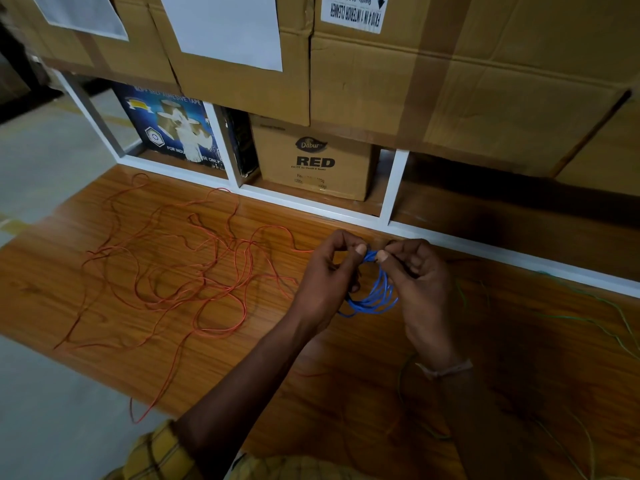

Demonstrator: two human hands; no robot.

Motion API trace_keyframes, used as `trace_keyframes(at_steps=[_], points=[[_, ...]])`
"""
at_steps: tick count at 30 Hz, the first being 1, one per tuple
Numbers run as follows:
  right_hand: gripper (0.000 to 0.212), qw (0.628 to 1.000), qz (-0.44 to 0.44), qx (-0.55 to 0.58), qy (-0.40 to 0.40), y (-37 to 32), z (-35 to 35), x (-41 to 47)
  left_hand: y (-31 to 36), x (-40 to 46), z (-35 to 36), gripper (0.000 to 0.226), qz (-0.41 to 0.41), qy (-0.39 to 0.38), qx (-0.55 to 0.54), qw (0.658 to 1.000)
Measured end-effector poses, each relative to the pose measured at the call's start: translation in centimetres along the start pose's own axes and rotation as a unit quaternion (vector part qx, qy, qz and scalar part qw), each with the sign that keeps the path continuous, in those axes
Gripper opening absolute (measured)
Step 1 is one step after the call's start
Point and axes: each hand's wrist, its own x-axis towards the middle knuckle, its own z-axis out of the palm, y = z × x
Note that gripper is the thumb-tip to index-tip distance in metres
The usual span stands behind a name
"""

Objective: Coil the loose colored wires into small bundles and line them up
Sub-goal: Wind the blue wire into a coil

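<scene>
A wooden tabletop (346,358) carries loose orange wire (194,271) sprawled toward its left edge and green wire (588,320) near its right. Mid-table, near the back edge, the left hand (325,275) and right hand (419,275) pinch a blue coil (375,296) at its top. The wire looks light, springy and slippery; best gripped where the loops cross.

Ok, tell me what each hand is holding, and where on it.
Both hold the blue wire coil. The left hand and right hand pinch it at its top, fingertips close together; the loops hang below.

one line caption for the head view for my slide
Both hands pinch a coiled blue wire above a wooden table; orange wire lies loose beside it.
</scene>
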Motion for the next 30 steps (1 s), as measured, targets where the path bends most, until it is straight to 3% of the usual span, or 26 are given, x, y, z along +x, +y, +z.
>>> trace_keyframes(at_steps=[12,30], points=[[0.015,0.997,-0.047,-0.057,0.031,-0.9,1.2,-0.3,0.0,0.1,1.3,0.009,-0.003,0.120,-0.100,0.988],[0.010,0.988,-0.067,-0.142,0.004,-2.1,1.0,-0.5,-0.1,0.1,1.3,0.021,-0.016,0.117,-0.060,0.991]])
